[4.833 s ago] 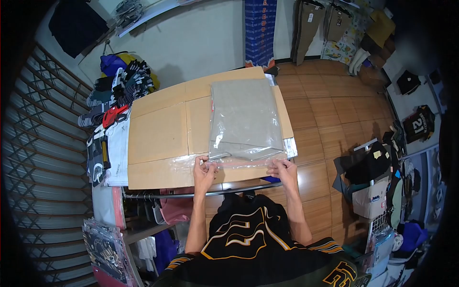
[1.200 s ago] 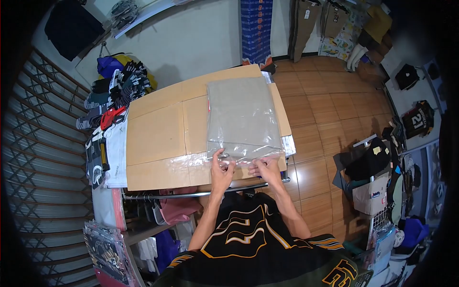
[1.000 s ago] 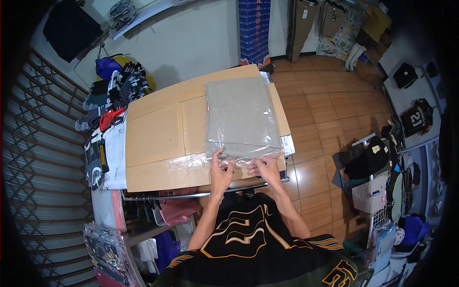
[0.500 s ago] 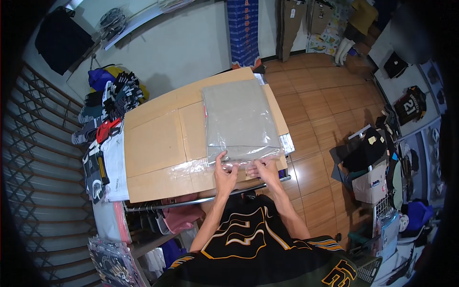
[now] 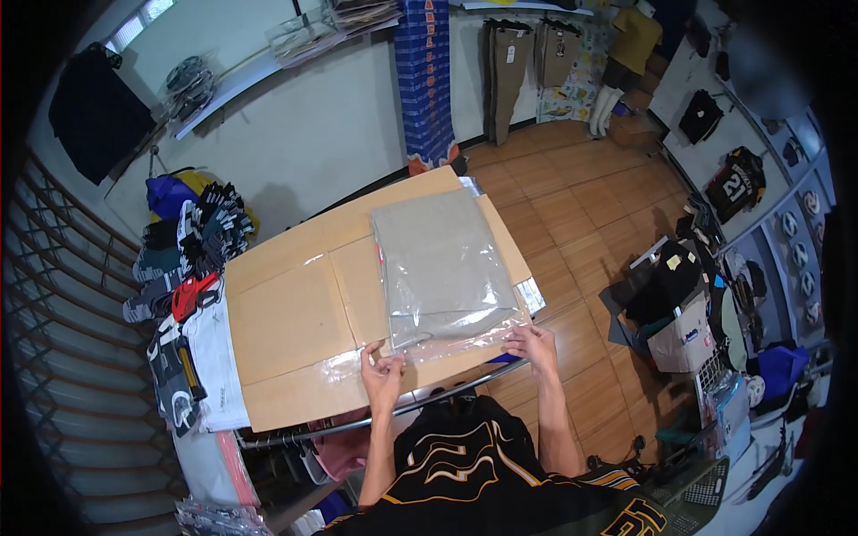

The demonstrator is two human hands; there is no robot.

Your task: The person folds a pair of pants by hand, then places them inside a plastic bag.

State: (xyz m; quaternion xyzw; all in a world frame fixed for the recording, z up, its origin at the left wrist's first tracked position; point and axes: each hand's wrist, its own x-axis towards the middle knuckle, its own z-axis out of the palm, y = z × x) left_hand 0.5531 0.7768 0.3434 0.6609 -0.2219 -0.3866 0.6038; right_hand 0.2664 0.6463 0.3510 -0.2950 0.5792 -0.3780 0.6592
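A folded grey garment in a clear plastic bag [image 5: 442,259] lies flat on a brown cardboard sheet [image 5: 286,304]. The bag's loose open edge points toward me. My left hand [image 5: 382,373] is at the near left corner of this edge, thumb and fingers closed on the plastic. At the near right corner my right hand [image 5: 534,346] pinches the same plastic edge between thumb and fingers. Clear film stretches between the two hands, below the garment's folded lower edge.
Left of the cardboard are a red object [image 5: 193,297], white cloth [image 5: 214,375] and piled socks [image 5: 214,219]. A metal rail [image 5: 411,404] with hanging clothes runs along the near edge. A white box [image 5: 681,344] with dark clothes stands at the right.
My hands have moved apart along the bag's edge, the left one leftward and the right one rightward. The view has shifted, so the cardboard and bag sit lower in it.
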